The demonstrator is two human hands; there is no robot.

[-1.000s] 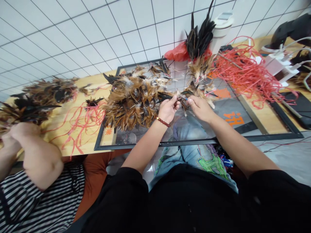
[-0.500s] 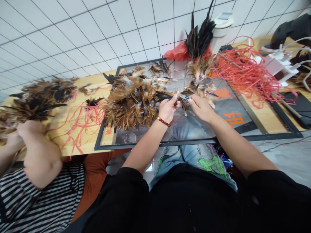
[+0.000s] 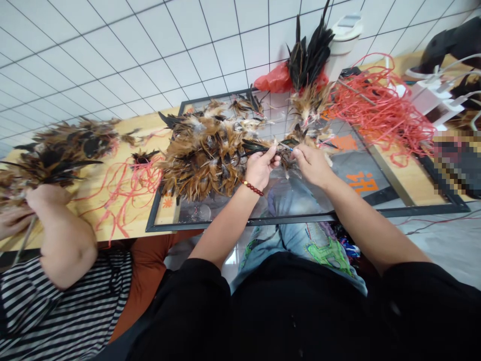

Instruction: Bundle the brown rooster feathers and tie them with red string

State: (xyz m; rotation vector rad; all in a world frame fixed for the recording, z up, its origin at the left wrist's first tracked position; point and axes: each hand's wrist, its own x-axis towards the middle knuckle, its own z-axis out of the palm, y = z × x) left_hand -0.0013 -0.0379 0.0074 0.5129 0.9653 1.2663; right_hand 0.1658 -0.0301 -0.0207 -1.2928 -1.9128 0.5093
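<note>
My left hand (image 3: 261, 168), with a beaded bracelet at the wrist, pinches the base of a few dark feathers (image 3: 255, 146) that point left. Close beside it, my right hand (image 3: 311, 163) is closed around small blue-handled scissors (image 3: 289, 148); their thin metal tip points at the pinched feather ends, and most of the handle is hidden by the fingers. A large heap of brown feathers (image 3: 210, 155) lies left of my left hand on the dark-framed glass panel (image 3: 240, 220). Smaller feather bunches (image 3: 310, 103) lie behind my hands.
Red plastic twine (image 3: 379, 110) is piled at the right, near a white power strip (image 3: 436, 103). Tall black feathers (image 3: 308, 55) stand in a red bag (image 3: 276, 79) by the tiled wall. At left, a co-worker's hands (image 3: 48, 195) work by more feathers (image 3: 75, 140) and loose twine (image 3: 128, 185).
My right hand has turned slightly, and less of the scissors shows now. My left hand stays nearly in place with the feathers. The co-worker's hands have moved apart a little.
</note>
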